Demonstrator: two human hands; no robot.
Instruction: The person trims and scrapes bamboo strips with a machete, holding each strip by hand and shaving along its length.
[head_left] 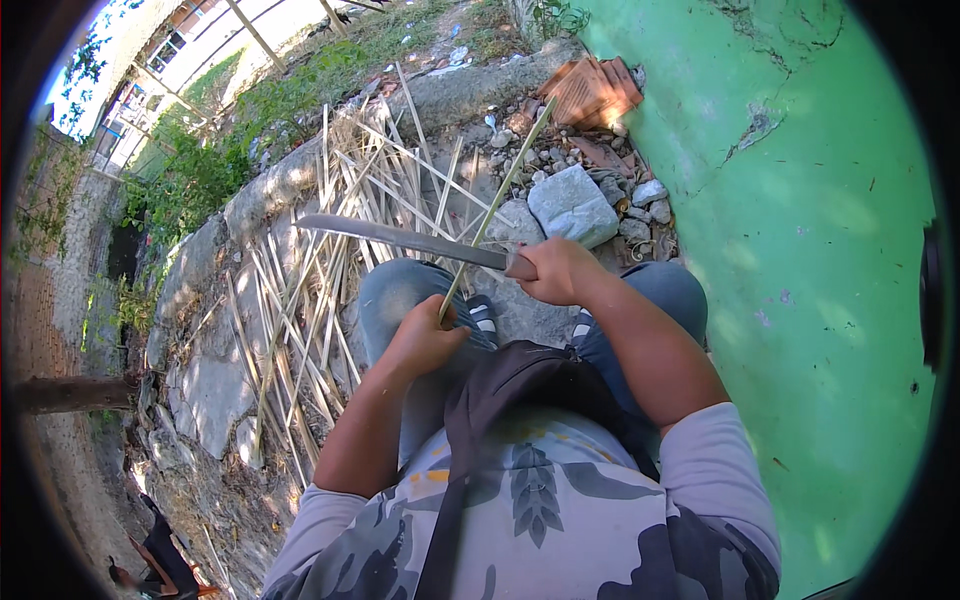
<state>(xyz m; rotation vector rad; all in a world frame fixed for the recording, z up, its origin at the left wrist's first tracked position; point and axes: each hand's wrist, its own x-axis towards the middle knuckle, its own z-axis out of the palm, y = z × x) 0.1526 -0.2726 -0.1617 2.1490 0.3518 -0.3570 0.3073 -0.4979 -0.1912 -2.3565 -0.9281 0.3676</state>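
My right hand (556, 270) fisted round handle of machete (400, 238); blade runs flat toward 9 o'clock, above my knees; my left hand (425, 335) clenched on lower end of bamboo strip (495, 200); strip slants up toward 1 o'clock, crossing machete blade near handle; pile of split bamboo strips (320, 260) on stony ground at 10 o'clock from hands; grey stone block (572, 205) at 12 o'clock from right hand; broken red brick (595, 92) beyond it; green wall (800, 250) at 3 o'clock.
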